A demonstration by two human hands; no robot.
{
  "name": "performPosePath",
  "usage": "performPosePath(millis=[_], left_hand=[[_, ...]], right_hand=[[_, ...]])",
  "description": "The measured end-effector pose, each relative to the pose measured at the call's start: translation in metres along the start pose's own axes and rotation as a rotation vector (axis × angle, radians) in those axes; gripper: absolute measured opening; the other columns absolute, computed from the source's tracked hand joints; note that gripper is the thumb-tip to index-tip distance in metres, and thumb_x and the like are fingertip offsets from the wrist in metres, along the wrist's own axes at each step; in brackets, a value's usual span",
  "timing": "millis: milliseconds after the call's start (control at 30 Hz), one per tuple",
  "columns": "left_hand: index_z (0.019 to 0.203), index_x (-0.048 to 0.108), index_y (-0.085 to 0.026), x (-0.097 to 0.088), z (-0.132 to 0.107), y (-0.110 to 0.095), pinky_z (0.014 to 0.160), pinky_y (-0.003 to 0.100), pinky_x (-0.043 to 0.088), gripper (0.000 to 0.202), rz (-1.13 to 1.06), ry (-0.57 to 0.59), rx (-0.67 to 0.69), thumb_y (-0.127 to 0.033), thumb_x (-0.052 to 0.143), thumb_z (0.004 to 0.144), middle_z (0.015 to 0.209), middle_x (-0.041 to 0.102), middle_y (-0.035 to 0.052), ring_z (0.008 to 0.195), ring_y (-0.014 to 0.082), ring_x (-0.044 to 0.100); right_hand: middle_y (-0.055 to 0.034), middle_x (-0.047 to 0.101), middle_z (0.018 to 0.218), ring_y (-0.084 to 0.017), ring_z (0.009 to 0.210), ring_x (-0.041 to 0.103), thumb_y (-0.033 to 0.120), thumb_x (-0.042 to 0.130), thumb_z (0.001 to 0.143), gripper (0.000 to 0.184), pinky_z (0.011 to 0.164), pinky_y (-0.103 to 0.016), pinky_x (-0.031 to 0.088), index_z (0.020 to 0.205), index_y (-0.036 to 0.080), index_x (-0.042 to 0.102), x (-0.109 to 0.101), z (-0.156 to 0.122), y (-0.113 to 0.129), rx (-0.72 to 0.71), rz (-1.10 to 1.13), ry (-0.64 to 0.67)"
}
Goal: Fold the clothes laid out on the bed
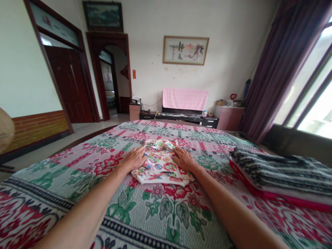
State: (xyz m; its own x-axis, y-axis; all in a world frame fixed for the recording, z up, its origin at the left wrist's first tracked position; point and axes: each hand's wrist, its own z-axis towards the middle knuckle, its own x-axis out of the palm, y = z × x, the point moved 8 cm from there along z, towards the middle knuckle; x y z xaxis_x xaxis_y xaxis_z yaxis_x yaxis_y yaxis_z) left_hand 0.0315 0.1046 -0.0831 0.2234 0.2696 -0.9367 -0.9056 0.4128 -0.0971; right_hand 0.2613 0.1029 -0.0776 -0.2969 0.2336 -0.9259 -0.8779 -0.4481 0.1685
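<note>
A small white garment (162, 169) with a colourful print lies on the flowered bed cover, its upper part a little rumpled; its exact kind is unclear. My left hand (135, 159) is at its left side, with bent fingers gripping the cloth. On the opposite side, my right hand (184, 159) has its fingers curled over the right edge. The garment's near hem spreads flat towards me between both forearms.
The flowered cover (178, 207) spreads under everything. To the right sits a stack of folded clothes (280, 173), black-and-white on top and red below. Beyond stand a low black cabinet (153, 116) and a pink cloth (185, 98) over a screen-shaped object.
</note>
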Motion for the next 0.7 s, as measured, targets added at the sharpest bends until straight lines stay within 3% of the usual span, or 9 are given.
performPosePath(millis=[467,600,700], left_hand=[[0.089,0.06,-0.019,-0.008,0.0,0.0,0.094,0.037,0.042,0.024,0.037,-0.023,0.002,-0.034,0.041,0.088,0.102,0.062,0.0078,0.096,0.0216,0.057],[0.094,0.063,-0.018,-0.011,-0.003,-0.003,0.097,0.038,0.043,0.027,-0.014,-0.071,0.059,-0.033,0.042,0.087,0.113,0.062,0.01,0.103,0.0233,0.058],[0.112,0.061,-0.018,-0.019,-0.005,-0.003,0.1,0.037,0.044,0.035,-0.073,-0.139,0.057,-0.032,0.046,0.085,0.131,0.055,0.0104,0.113,0.0245,0.056]], right_hand=[[-0.0164,0.046,0.141,-0.031,0.126,0.046,0.041,0.046,0.088,0.045,0.104,-0.043,0.036,0.122,0.014,0.056,0.002,0.003,-0.01,0.074,0.082,0.046],[-0.0154,0.051,0.136,-0.028,0.123,0.05,0.037,0.047,0.088,0.038,0.105,-0.042,0.038,0.115,0.015,0.061,0.003,0.003,-0.012,0.022,0.11,-0.004],[-0.0178,0.05,0.136,-0.027,0.126,0.048,0.03,0.05,0.086,0.038,0.106,-0.042,0.038,0.118,0.013,0.059,-0.004,0.002,-0.018,-0.016,0.194,-0.148]])
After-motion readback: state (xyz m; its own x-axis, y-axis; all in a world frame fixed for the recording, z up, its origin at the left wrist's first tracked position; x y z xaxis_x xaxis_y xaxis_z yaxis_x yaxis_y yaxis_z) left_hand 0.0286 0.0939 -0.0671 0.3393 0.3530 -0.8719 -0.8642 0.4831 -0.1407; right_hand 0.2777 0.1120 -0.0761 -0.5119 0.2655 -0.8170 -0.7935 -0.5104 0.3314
